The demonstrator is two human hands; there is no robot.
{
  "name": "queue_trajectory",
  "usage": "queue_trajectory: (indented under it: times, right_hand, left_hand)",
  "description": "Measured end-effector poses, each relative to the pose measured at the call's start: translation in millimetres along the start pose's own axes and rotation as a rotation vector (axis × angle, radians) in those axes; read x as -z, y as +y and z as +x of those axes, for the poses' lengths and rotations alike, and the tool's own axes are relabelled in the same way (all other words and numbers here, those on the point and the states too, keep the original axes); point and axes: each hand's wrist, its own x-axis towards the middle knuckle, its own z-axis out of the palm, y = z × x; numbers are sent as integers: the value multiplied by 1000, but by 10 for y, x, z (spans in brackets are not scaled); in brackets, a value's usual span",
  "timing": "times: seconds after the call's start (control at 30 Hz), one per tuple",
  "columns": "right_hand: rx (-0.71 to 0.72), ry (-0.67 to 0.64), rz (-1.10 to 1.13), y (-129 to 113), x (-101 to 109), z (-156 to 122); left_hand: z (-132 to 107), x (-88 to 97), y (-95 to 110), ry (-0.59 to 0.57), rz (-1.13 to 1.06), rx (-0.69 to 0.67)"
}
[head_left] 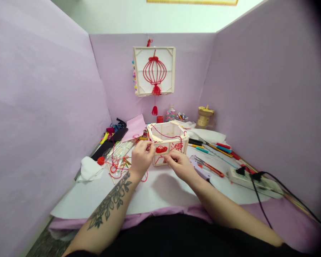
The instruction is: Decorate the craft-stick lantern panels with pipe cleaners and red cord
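Note:
A small box-shaped lantern frame (186,146) of pale wooden sticks, with white panels and red designs, stands on the table just beyond my hands. Dark red yarn (163,135) trails across its open top. My left hand (142,157) is closed in a pinch at the front left corner, with a bit of dark red yarn showing at the fingertips. Before the front panel, my right hand (179,165) also pinches, but what lies between its fingers is too small to make out. Loose red yarn (117,166) lies tangled to the left.
A finished lantern (154,71) with a red tassel hangs at the back panel. On the right lie a purple glue gun (200,169), an orange cutter (215,170), pens and a power strip (254,182) with black cables. White cloth (89,169) sits at left.

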Motion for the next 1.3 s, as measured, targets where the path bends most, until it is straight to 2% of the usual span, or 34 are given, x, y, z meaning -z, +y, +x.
queue_trajectory:
  times: [0.17, 0.33, 0.43, 0.53, 0.63, 0.73, 0.83, 0.93, 1.07, 1.3]
  right_hand:
    - [-3, -11, -20, -5, 10, -2]
    - [0, -17, -18, 15, -3, -2]
    - [29, 76, 36, -15, 9, -30]
    - [152, 183, 20, -109, 57, -65]
    - [258, 138, -53, -196, 110, -72]
    - [257, 83, -48, -213, 133, -66]
    - [261, 86, -49, -196, 141, -81]
    - [208, 90, -92, -189, 149, -107]
    - [119, 65, -113, -165, 141, -129]
    - [-42, 1, 38, -91, 89, -165]
  left_hand:
    - [4, 11, -11, 33, 7, -33]
    - [1, 20, 4, -24, -18, -51]
    - [21, 74, 71, -106, -171, 27]
    - [48, 153, 142, -247, -388, 129]
    - [56, 206, 169, -360, -506, 178]
    - [40, 219, 158, -447, -546, 198]
    - [22, 212, 150, -492, -546, 166]
    - [10, 202, 167, -492, -515, 97]
    - [-26, 176, 206, -425, -466, -4]
    - [-103, 123, 208, -342, -403, -187]
